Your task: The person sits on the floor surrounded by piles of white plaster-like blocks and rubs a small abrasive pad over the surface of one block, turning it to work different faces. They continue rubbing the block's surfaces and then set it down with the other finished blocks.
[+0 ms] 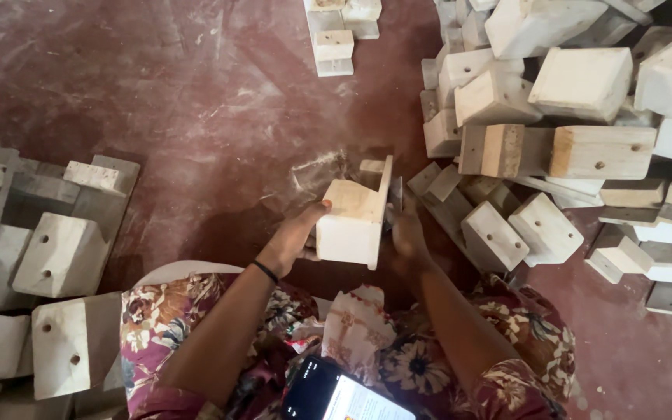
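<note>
Holding wooden block (349, 222), right hand (407, 233) half hidden, left hand (293, 237) gripping

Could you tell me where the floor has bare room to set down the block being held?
Bare red floor lies between the left stack and the right pile, beyond the wooden block. Both sides are crowded.

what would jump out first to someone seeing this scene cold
First, the pale wooden block at centre, held up between the left hand and right hand above a dusty red floor. Next, the big jumbled heap of similar blocks filling the upper right, with a smaller group at the left edge. A lit phone lies on the floral lap at the bottom.
</note>
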`<state>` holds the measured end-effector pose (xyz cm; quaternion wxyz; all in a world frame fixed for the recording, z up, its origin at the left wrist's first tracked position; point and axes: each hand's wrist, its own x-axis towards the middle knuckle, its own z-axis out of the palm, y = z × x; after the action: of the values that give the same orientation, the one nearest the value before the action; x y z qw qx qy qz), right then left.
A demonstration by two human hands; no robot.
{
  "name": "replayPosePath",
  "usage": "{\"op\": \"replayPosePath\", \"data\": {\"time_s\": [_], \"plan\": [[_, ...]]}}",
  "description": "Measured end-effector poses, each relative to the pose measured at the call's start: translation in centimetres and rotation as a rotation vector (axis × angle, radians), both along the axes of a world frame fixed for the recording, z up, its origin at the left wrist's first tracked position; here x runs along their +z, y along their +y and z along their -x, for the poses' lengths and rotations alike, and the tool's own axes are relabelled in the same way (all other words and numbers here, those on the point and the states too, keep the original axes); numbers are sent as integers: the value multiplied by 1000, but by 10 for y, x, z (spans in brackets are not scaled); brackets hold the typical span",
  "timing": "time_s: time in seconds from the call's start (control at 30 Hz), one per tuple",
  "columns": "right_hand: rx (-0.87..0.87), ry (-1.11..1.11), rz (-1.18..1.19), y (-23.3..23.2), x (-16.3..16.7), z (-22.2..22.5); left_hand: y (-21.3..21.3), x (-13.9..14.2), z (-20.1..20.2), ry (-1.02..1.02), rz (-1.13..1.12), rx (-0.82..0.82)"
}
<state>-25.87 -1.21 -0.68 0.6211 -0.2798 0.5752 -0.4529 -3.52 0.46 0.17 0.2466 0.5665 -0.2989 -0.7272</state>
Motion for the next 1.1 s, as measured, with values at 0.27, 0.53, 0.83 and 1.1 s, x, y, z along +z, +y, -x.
{"op": "replayPosePath", "data": {"time_s": [0.27,0.53,0.83,1.1], "plan": [[-136,-488,110,-15,41,34,-7,13,1,381,581,156],[18,50,606,-22,59,42,-9,64,-20,-292,1000,5],[-358,306,157,-47,27,40,3,77,-27,-831,1264,-189],[163,943,869,-20,-17,-27,-11,64,-36,-648,1365,-38]]}}
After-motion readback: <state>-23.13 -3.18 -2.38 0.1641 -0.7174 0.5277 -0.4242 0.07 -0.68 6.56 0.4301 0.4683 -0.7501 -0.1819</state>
